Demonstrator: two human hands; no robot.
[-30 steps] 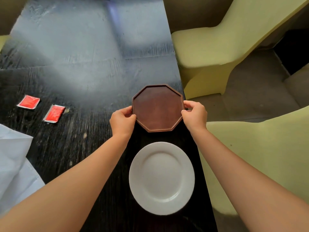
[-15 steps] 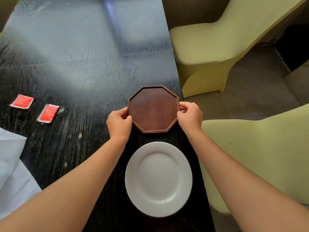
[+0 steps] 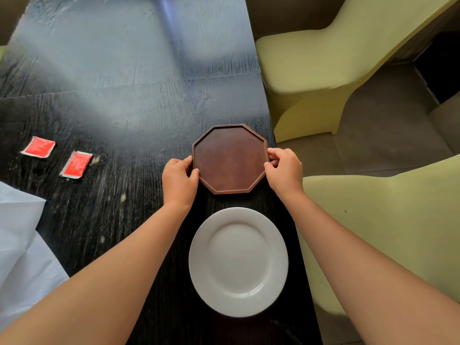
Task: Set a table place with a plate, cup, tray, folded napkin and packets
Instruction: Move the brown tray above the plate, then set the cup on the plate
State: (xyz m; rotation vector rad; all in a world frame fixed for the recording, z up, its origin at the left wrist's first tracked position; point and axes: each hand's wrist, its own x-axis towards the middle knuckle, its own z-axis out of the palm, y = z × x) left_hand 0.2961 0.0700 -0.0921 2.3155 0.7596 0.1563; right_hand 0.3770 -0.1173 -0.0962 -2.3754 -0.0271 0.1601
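Mostly, a long black wood-grain table (image 3: pixel 119 95) fills the view, running from near to far, with pale glare on its far half. Two yellow-green covered chairs stand along its right side, one farther (image 3: pixel 323 61) and one nearer (image 3: pixel 388 220). At the near left edge lies a white napkin (image 3: pixel 20 250), loosely spread and partly cut off by the frame. A round white plate (image 3: pixel 238 262) sits empty on the table near the right edge, close to the person. Just beyond it, apart from its rim, rests a brown octagonal tray (image 3: pixel 230 159), flat on the tabletop and also empty. The left hand (image 3: pixel 179 179) is closed on the tray's left rim, thumb over the edge; the right hand (image 3: pixel 285 171) is closed on the right rim in the same way. Well to the left of the tray, two red packets lie flat near each other, one farther left (image 3: pixel 38 147) and one nearer the middle (image 3: pixel 76 164).
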